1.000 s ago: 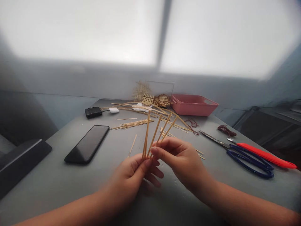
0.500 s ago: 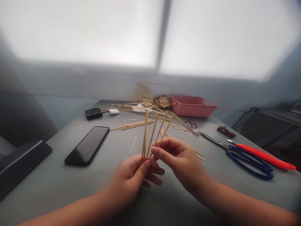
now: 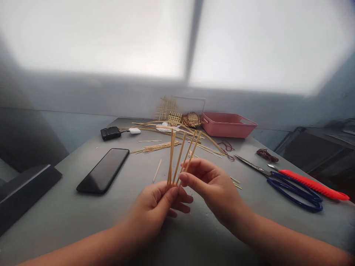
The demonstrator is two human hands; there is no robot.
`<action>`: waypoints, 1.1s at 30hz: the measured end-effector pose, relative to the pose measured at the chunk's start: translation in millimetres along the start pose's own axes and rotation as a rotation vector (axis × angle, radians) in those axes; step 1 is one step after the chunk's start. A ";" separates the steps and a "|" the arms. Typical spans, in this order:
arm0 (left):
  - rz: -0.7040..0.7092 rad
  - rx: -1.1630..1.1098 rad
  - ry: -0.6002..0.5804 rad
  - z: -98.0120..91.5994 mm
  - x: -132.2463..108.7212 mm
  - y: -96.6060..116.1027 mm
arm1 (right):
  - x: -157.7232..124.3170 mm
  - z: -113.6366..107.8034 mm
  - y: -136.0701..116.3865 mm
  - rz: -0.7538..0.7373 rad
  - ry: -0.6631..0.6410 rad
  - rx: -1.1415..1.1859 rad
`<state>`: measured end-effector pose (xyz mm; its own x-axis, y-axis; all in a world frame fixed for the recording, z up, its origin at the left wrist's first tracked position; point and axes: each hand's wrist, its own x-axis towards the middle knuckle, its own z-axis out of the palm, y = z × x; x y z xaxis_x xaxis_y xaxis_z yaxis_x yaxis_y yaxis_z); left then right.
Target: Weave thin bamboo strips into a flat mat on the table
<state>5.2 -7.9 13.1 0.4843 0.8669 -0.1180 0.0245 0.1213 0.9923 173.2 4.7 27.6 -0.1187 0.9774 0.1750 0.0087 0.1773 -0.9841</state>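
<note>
Several thin bamboo strips (image 3: 179, 159) stand upright in a fan, their lower ends pinched between the thumb and fingers of my left hand (image 3: 156, 207). The other fingers of that hand are loosely curled behind. My right hand (image 3: 215, 188) is closed at the right side of the fan, with thumb and index finger on the rightmost strips a little above the left thumb. Behind the hands lies a pile of bamboo strips (image 3: 158, 147). A single short strip (image 3: 156, 171) rests on the grey table (image 3: 91, 218) just beyond my left hand.
To the left lie a phone (image 3: 104, 171) and a black box-shaped device (image 3: 110, 133). Scissors (image 3: 294, 190) and a red-handled cutter (image 3: 313, 183) are at right, near dark cord (image 3: 266, 154). Woven pieces (image 3: 191, 119) and a pink basket (image 3: 227, 129) stand at the back.
The rightmost strips have tilted left, so the top of the fan is narrower. Both hands stay in nearly the same place.
</note>
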 end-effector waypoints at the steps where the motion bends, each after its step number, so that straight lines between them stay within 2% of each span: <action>1: -0.001 0.000 -0.002 0.1 -0.2 0.2 | 0.4 -0.8 1.0 -0.024 0.010 -0.005; 3: -0.004 0.001 -0.004 0.1 -0.1 -0.1 | 0.8 -3.4 2.5 -0.157 0.086 -0.069; 4: -0.004 0.005 -0.004 0.0 0.2 -0.6 | 0.5 -5.1 2.6 -0.287 0.149 -0.155; 6: 0.004 0.020 0.001 -0.2 1.0 -2.5 | -1.0 -8.1 1.6 -0.660 0.251 -0.440; 8: 0.029 0.048 0.005 -0.6 1.2 -4.7 | -3.7 -9.4 -0.5 -1.001 0.294 -0.759; 10: 0.075 0.075 -0.013 -0.8 0.6 -6.3 | -6.6 -8.4 -2.2 -1.148 0.292 -0.970; 15: 0.167 0.147 -0.047 -0.4 -2.3 -5.6 | -10.9 -3.0 -1.2 -1.194 0.292 -1.124; 23: 0.176 0.275 -0.024 -5.1 -1.4 -10.7 | -13.8 -3.1 1.9 -1.168 0.225 -1.084; 26: 0.224 0.291 -0.032 -5.3 -1.0 -11.8 | -15.7 -0.7 4.9 -1.170 0.200 -1.077; 29: 0.233 0.218 -0.055 -3.5 -0.8 -10.3 | -17.7 2.2 2.9 -1.175 0.193 -1.071; 33: 0.078 -0.007 -0.023 -4.6 0.9 -5.6 | -8.7 -8.7 -12.2 -1.172 0.321 -1.000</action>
<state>1.5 -5.6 7.2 0.5046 0.8624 -0.0398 -0.0199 0.0577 0.9981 182.8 -5.0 38.3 -0.3242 0.2062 0.9232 0.7095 0.6985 0.0932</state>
